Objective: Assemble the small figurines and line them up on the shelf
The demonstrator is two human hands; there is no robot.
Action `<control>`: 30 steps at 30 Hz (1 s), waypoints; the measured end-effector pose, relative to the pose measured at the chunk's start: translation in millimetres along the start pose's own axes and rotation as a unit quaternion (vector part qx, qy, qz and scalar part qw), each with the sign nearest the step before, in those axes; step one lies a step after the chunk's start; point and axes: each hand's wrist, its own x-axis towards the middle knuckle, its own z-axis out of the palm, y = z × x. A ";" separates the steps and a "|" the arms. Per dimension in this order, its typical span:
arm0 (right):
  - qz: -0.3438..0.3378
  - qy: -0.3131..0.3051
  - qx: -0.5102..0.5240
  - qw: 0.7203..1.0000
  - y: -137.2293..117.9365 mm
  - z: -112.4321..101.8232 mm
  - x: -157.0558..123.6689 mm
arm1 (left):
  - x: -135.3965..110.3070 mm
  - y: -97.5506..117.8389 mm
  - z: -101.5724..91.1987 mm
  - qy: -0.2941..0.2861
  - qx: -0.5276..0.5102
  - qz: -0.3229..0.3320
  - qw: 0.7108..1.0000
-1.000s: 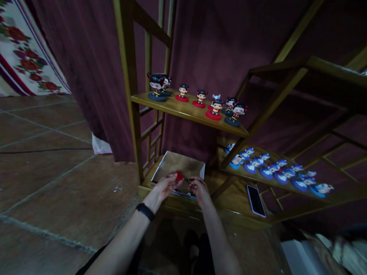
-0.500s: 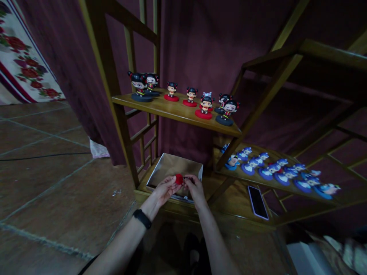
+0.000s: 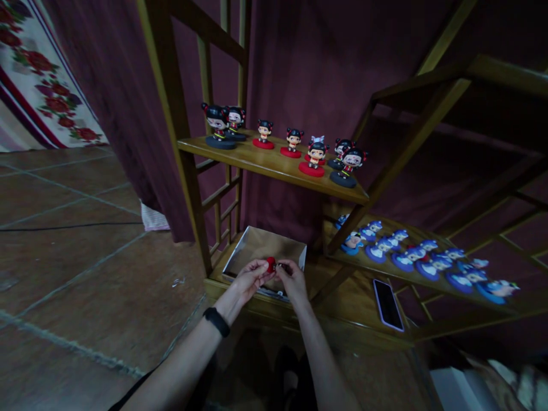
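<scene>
Over an open cardboard box (image 3: 268,238), my left hand (image 3: 252,278) pinches a small red round base (image 3: 271,264). My right hand (image 3: 293,281) is closed, thumb and fingers together, on a small dark figurine (image 3: 279,266) right against the base. Fingers cover most of the figurine, so I cannot tell whether the two are joined. The box has pale walls and a brown inside, and it sits on the lowest wooden shelf, just beyond both hands.
Several black-haired figurines on red or dark bases stand on the upper shelf (image 3: 257,158). Blue-and-white figurines (image 3: 411,257) line a shelf at the right. A phone (image 3: 388,305) lies below them. A wooden post (image 3: 188,188) rises left of the box.
The red base has turned from facing me to more edge-on, and the hands have drawn slightly closer together. The whole view has shifted a little.
</scene>
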 end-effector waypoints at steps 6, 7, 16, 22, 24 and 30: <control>0.003 0.007 -0.008 1.000 2.8 1.3 1.9 | -1.7 3.6 -0.1 -0.004 0.010 0.001 1.000; 0.003 0.008 -0.008 1.000 2.9 1.6 2.2 | -2.1 3.9 0.2 -0.005 0.013 -0.002 1.000; 0.003 0.000 -0.003 1.000 -3.5 2.8 -1.8 | -3.8 3.4 0.2 -0.004 0.035 -0.007 0.999; -0.055 0.004 -0.023 0.998 -13.5 1.2 -9.5 | -3.7 4.5 -1.1 -0.018 0.034 -0.002 0.999; -0.070 0.004 -0.034 0.997 -15.2 0.9 -10.6 | -4.1 4.7 -0.9 -0.020 0.036 -0.001 0.999; -0.041 -0.002 -0.048 0.998 -7.5 1.5 -5.4 | -5.0 4.3 0.3 -0.020 0.036 0.014 0.999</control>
